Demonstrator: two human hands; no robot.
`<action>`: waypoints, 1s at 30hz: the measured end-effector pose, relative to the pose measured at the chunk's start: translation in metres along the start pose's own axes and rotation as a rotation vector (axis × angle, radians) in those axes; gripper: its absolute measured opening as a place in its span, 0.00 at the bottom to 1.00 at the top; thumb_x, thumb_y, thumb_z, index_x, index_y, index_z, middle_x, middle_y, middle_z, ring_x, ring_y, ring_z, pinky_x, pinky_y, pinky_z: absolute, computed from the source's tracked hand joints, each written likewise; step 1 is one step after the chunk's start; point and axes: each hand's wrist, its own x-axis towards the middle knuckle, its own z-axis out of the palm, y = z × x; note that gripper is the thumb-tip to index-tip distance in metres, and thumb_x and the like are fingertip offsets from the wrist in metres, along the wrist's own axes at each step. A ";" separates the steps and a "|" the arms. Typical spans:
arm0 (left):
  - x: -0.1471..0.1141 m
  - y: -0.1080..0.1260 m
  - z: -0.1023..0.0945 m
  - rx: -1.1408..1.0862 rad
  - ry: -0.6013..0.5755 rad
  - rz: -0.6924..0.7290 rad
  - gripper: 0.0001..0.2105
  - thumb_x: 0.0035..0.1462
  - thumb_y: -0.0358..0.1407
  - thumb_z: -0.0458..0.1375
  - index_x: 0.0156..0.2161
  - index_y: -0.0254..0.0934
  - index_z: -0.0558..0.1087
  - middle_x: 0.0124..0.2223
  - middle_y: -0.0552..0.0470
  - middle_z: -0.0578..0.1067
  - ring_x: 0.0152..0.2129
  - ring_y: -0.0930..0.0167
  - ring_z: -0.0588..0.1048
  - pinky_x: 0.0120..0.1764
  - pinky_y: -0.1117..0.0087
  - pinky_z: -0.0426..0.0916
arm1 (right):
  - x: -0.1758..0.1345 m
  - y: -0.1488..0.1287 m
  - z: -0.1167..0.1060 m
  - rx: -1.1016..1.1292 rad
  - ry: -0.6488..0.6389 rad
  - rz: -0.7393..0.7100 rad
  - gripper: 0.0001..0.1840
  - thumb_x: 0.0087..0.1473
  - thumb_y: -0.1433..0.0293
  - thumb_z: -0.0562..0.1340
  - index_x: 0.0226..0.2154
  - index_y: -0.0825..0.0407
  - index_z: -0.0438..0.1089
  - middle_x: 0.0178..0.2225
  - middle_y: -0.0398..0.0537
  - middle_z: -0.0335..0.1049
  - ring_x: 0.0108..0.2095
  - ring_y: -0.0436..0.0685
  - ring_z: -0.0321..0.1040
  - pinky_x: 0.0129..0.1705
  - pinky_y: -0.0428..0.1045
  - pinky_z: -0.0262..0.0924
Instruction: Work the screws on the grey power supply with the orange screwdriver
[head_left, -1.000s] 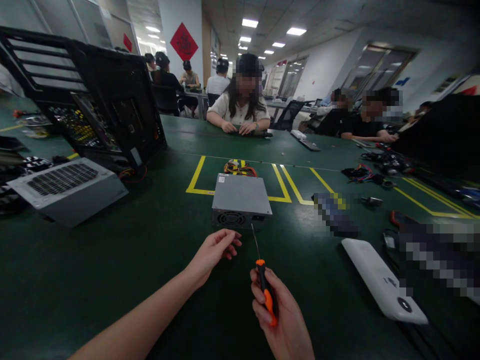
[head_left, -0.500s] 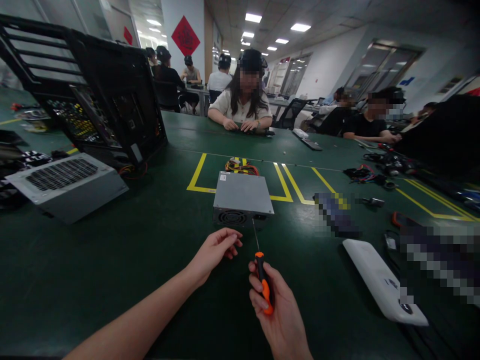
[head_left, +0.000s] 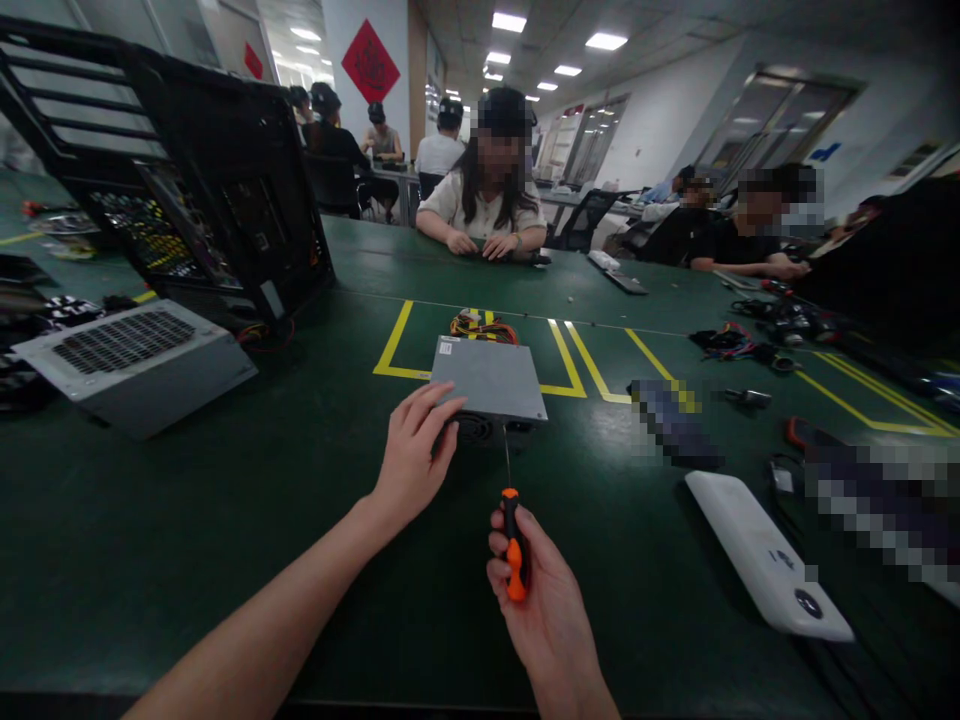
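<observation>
A grey computer power supply point(head_left: 495, 378) lies on the green table in front of me, its fan side facing me and a bundle of coloured cables point(head_left: 484, 326) behind it. My left hand point(head_left: 420, 445) is at its near left edge, fingers apart and fingertips on the top of the case. In my right hand point(head_left: 536, 580) is a screwdriver point(head_left: 514, 545) with an orange and black handle, fingers wrapped round it. Its thin shaft points away from me, with the tip at the supply's near face, beside the socket. Whether the tip touches a screw I cannot tell.
Left stand a black computer case point(head_left: 217, 200) and a second power supply point(head_left: 142, 365). To the right lie a white oblong device point(head_left: 765, 555), a blurred dark object point(head_left: 675, 425) and loose cables point(head_left: 727, 343). Yellow tape point(head_left: 397, 340) marks the table. A person point(head_left: 484, 205) sits opposite.
My left hand has moved forward and up from the table onto the power supply's edge. My right hand has shifted slightly forward and left with the screwdriver.
</observation>
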 end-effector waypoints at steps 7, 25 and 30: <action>0.010 -0.019 -0.008 0.126 -0.111 0.096 0.13 0.59 0.31 0.46 0.47 0.40 0.67 0.52 0.51 0.68 0.53 0.68 0.60 0.53 0.57 0.56 | -0.004 -0.003 0.005 0.080 -0.073 0.062 0.03 0.47 0.72 0.59 0.27 0.57 0.65 0.23 0.44 0.62 0.17 0.41 0.52 0.11 0.36 0.42; 0.004 -0.027 -0.022 0.085 -0.069 0.110 0.13 0.58 0.31 0.47 0.45 0.42 0.69 0.48 0.52 0.71 0.50 0.68 0.65 0.51 0.58 0.62 | -0.012 0.007 0.007 0.118 -0.109 0.235 0.10 0.47 0.67 0.62 0.34 0.54 0.67 0.25 0.47 0.67 0.16 0.40 0.51 0.12 0.35 0.39; 0.003 -0.024 -0.023 0.093 -0.067 0.102 0.13 0.58 0.30 0.47 0.46 0.40 0.69 0.48 0.51 0.71 0.50 0.68 0.64 0.51 0.58 0.62 | -0.015 0.010 0.011 0.054 -0.098 0.235 0.11 0.48 0.69 0.60 0.34 0.59 0.68 0.24 0.49 0.67 0.22 0.45 0.60 0.18 0.38 0.51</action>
